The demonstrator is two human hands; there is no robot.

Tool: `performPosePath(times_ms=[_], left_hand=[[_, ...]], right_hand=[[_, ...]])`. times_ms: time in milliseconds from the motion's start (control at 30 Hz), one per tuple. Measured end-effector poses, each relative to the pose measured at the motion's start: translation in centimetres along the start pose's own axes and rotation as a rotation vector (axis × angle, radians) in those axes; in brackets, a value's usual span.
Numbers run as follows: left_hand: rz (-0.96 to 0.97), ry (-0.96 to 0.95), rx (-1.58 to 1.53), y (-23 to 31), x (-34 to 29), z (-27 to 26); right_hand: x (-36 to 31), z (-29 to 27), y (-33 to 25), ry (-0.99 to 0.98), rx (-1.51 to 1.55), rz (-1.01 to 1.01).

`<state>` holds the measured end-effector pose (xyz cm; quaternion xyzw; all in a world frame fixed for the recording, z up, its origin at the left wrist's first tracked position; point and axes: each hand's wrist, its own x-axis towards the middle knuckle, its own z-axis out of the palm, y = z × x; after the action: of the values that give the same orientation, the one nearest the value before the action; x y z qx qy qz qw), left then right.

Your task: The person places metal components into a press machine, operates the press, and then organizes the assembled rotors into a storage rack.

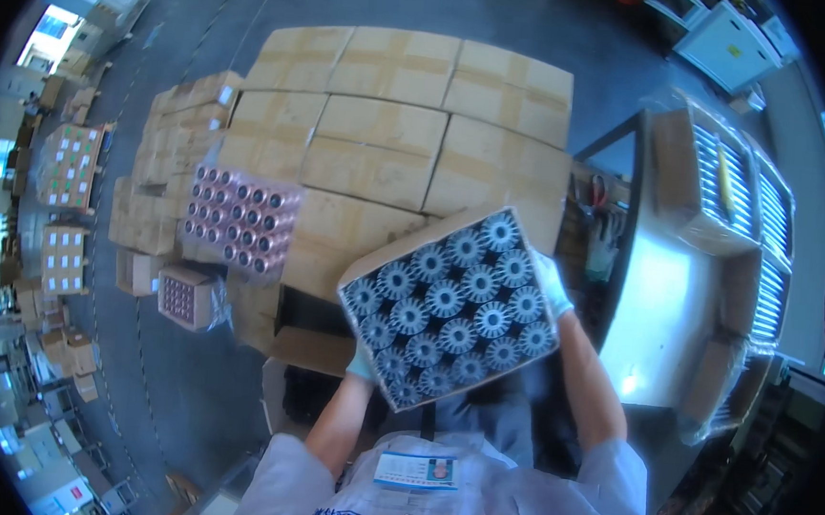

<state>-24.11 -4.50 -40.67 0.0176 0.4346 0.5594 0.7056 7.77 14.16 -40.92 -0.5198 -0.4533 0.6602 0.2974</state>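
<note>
Nearest the camera, the operator wears a grey-blue shirt (558,502) with an ID badge (415,470) at the chest. Both forearms extend forward to a carton (389,254), held open side up and turned at an angle in front of the body.

The left hand (361,363) is at the lower left side of the carton; the right hand (551,283) is at its right side. Both grips are closed against the carton, clamping it between them. Finger placement cannot be fully determined, as the carton hides most of the fingers. The carton contains grey, toothed round parts (443,299), arranged in rows.

Below and left of the carton, an open box has a raised brown flap (313,349). Ahead is a stack of closed, taped cartons (374,150). On its left portion rests a clear bag (240,217) of pinkish cylindrical parts. Left of the stack stands a small open carton (206,302), also filled with parts.

To the right, a table (661,332) with a light top carries plastic-wrapped boxes (677,171) of long, silvery pieces. Farther off, a white cabinet (729,45) stands at upper right, and stacked cartons (75,165) at far left.
</note>
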Motion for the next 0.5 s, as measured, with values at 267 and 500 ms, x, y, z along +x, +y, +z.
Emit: performPosePath(times_ms=[267,500], left_hand=[[-0.300,0.020,-0.068,2.5,-1.1,-1.2],[-0.392,0.057,0.210,5.6,-4.0,-3.6]], right_hand=[[-9.9,2.5,4.3,0.320,0.411,0.181],[-20.8,9.4,9.1,0.676,0.262,0.337]])
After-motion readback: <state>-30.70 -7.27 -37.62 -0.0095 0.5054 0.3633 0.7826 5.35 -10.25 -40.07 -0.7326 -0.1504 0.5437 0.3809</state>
